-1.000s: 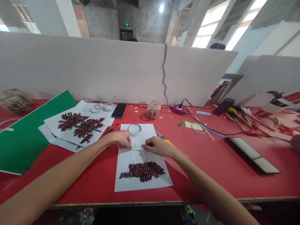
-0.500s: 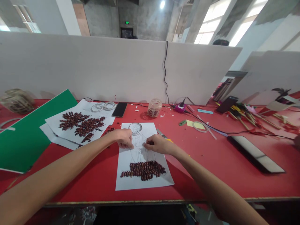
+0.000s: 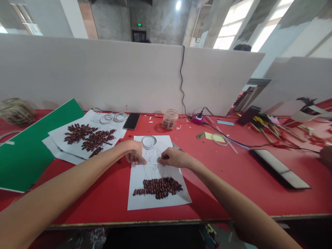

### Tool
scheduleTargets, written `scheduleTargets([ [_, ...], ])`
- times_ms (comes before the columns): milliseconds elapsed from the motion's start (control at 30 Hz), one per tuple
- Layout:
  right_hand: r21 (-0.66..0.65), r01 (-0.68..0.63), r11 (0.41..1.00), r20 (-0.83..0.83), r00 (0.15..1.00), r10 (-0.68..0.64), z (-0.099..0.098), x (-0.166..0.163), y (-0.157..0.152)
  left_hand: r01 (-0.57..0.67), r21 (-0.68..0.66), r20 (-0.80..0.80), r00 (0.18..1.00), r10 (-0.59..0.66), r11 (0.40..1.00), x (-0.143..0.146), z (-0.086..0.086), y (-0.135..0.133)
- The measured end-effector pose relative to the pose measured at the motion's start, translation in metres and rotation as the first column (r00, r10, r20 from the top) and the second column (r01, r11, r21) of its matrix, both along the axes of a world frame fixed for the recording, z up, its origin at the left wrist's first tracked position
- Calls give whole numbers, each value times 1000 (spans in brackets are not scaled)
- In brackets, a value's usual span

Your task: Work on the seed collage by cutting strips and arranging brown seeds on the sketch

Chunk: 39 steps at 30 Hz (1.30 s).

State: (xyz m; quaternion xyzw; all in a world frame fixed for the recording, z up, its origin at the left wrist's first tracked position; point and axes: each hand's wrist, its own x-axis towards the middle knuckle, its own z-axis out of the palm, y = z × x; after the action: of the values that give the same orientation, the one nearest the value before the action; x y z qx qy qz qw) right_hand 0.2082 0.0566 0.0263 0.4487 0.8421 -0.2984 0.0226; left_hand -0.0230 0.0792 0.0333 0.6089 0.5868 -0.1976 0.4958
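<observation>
A white sheet of paper [image 3: 140,202] with a pencil drawing lies before me, its lower part covered by rows of dark red-brown beans [image 3: 162,186]. Over the middle of the drawing, my left hand [image 3: 135,154] is closed, thumb and fingertips low against the paper. Facing it from the right, my right hand [image 3: 173,157] is pinched shut. Between the fingertips runs a thin pale strip of tape [image 3: 153,163], hard to make out against the white paper. Just above the hands, a roll of tape [image 3: 149,148] lies on the sheet's top.
Behind the sheet stands a glass jar [image 3: 170,119] of beans. Left are a phone [image 3: 131,121], tape rolls [image 3: 120,117], bean-covered sheets [image 3: 58,135] and a green board [image 3: 23,162]. A utility knife [image 3: 177,146] lies by my right hand; a dark tablet-like device [image 3: 280,168] lies farther right.
Both hands stay nearly in place over the drawing, with the left fingers shifted slightly. The whole view has moved a little.
</observation>
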Motion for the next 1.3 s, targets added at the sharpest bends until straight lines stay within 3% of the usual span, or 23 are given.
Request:
scheduleTargets([
  [400,-75,60,995,126,991,-50,12,-12,7,35,-56,-20,999,-37,998,0,-4,8],
  [700,-117,4,993,115,993,10,19,-11,11,44,-66,-22,999,-46,997,-1,-5,9],
  [1067,-112,12,994,111,994,0,15,-11,9,45,-60,-12,999,-46,997,-3,-8,9],
  [1300,-133,40,990,122,992,-24,15,-12,10,47,-69,-5,999,-47,997,-2,-1,5],
])
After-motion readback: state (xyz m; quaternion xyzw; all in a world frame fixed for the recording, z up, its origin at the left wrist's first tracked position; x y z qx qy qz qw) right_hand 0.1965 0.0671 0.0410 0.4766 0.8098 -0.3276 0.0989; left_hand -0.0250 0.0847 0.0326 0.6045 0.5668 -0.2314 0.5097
